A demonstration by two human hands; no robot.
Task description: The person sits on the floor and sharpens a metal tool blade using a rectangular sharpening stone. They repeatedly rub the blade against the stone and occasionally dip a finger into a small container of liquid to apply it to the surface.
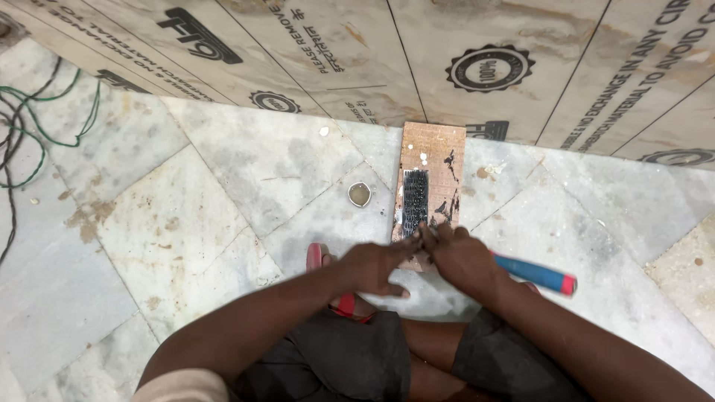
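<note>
I sit on a marble floor with a small brown board (432, 152) lying in front of me. A black ribbed strip (415, 199) lies on the board. My right hand (463, 257) grips a tool with a blue handle (532, 273) that ends in a red cap, its working end at the board's near edge. My left hand (372, 266) reaches across, its fingers touching the near end of the board beside the right hand. The tool's head is hidden by my hands.
A small round metal lid (360, 194) lies left of the board. Large tiles in printed protective film (477, 59) lean or lie beyond it. Green and black wires (30, 134) trail at the far left. A red sandal (328, 279) is on my foot.
</note>
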